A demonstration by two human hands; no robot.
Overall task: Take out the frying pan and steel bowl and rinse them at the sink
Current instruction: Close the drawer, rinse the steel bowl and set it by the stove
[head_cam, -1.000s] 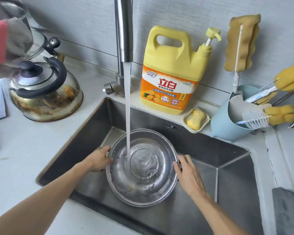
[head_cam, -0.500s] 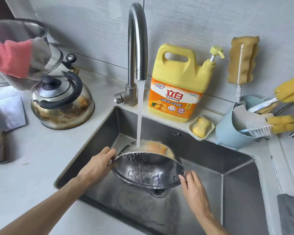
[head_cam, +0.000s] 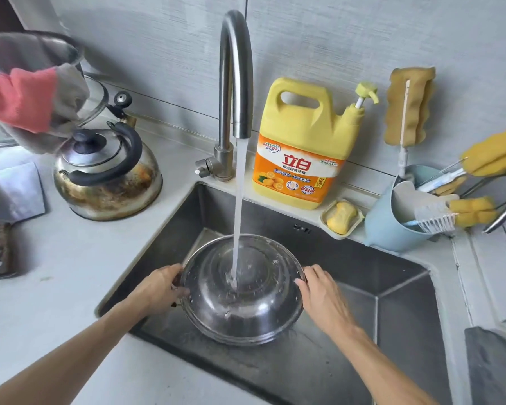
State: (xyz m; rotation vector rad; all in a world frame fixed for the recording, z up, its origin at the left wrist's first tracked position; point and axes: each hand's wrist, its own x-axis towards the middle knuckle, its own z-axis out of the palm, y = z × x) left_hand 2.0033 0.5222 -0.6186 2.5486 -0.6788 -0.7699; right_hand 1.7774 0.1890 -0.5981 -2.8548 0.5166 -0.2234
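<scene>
You hold the steel bowl inside the sink, straight below the faucet, whose stream lands on the bowl's middle. Your left hand grips the rim left of the faucet, fingers curled round the edge. Your right hand clasps the opposite rim, fingers pressed together. A yellow detergent jug stands right of the faucet, a kettle left of it

Soft, even light fills my view, and shadows are faint. The pale worktop reads bright, the sink basin darker. Dull highlights streak the faucet and kettle. The wide lens bends the edges, and the pink cloth at far left looks smeared.
</scene>
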